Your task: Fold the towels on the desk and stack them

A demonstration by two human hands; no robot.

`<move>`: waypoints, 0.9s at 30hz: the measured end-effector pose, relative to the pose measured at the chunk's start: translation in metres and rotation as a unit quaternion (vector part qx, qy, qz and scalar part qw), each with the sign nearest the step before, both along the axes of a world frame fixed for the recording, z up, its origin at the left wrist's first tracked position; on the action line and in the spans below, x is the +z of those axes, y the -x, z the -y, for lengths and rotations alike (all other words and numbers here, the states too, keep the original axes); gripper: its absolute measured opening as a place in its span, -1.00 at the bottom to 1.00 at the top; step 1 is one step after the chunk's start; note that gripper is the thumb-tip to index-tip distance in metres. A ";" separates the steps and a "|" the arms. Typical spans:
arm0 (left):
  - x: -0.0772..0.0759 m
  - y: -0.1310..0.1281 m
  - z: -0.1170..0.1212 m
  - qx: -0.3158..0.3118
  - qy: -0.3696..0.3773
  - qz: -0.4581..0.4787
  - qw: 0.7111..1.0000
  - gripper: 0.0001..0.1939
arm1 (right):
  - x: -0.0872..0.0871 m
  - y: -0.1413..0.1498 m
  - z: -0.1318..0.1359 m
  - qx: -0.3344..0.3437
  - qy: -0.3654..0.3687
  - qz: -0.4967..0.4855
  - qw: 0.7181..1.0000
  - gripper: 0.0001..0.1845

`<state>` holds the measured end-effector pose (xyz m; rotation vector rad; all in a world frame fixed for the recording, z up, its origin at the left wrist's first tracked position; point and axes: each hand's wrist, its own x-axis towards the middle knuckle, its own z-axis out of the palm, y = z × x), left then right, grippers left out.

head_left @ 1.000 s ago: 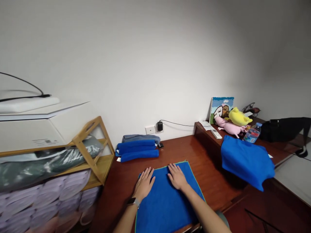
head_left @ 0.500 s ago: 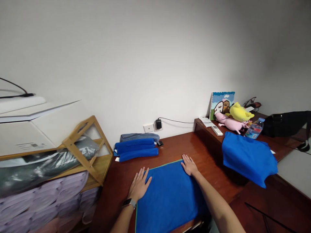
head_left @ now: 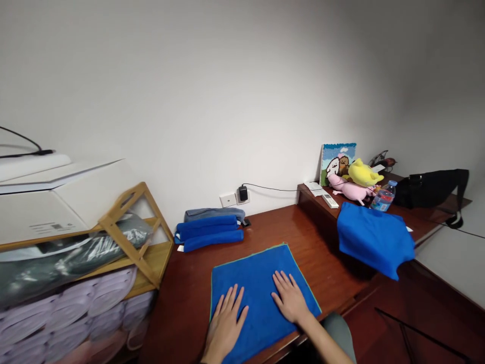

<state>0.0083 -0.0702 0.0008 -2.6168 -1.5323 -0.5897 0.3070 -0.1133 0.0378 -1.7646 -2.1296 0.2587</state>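
A blue towel [head_left: 261, 268] with a green edge lies spread on the brown wooden desk [head_left: 182, 303]. My left hand [head_left: 226, 321] rests on its left part, palm down with fingers stretched out. On the right half of the towel, my right hand [head_left: 291, 298] lies flat too, fingers slightly spread. Neither hand grips anything. Behind the towel, near the wall, are folded or rolled blue cloths [head_left: 212, 232] with a grey-blue cloth [head_left: 214, 214] behind them.
Another blue cloth [head_left: 373, 237] drapes over the raised shelf on the right. That shelf bears a water bottle [head_left: 384, 197], pink plush toy [head_left: 352, 190], yellow plush toy [head_left: 364, 173], remote control [head_left: 330, 200] and black bag [head_left: 432, 188]. A wooden rack [head_left: 151, 253] stands left.
Both hands have slid from the towel's far corners toward me and now lie nearer its middle. The towel's far edge and right edge are now uncovered. The view has shifted slightly.
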 end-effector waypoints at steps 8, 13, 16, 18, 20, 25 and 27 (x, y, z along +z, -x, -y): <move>0.001 0.063 0.001 0.077 0.045 0.001 0.996 -0.27 | -0.005 -0.082 0.018 -0.117 0.064 -0.003 0.991 -0.28; 0.046 -0.002 -0.038 0.056 0.022 0.012 0.998 -0.33 | 0.025 -0.049 -0.031 -0.085 0.034 -0.025 0.995 -0.29; 0.056 -0.046 -0.064 0.000 0.060 -0.006 0.998 -0.35 | 0.042 -0.003 -0.076 -0.022 0.017 -0.023 0.999 -0.29; 0.049 -0.060 -0.079 -0.014 0.083 -0.014 0.996 -0.36 | 0.041 0.019 -0.102 0.011 0.028 -0.016 0.999 -0.29; 0.036 -0.054 -0.092 0.013 0.093 -0.014 0.996 -0.35 | 0.034 0.024 -0.121 0.018 0.045 -0.006 0.999 -0.29; 0.017 0.016 -0.117 0.118 0.093 -0.005 0.989 -0.23 | 0.013 -0.025 -0.136 -0.058 0.061 0.025 0.996 -0.27; 0.020 0.042 -0.121 0.129 0.115 0.010 0.985 -0.20 | 0.012 -0.046 -0.135 -0.091 0.079 0.037 0.992 -0.26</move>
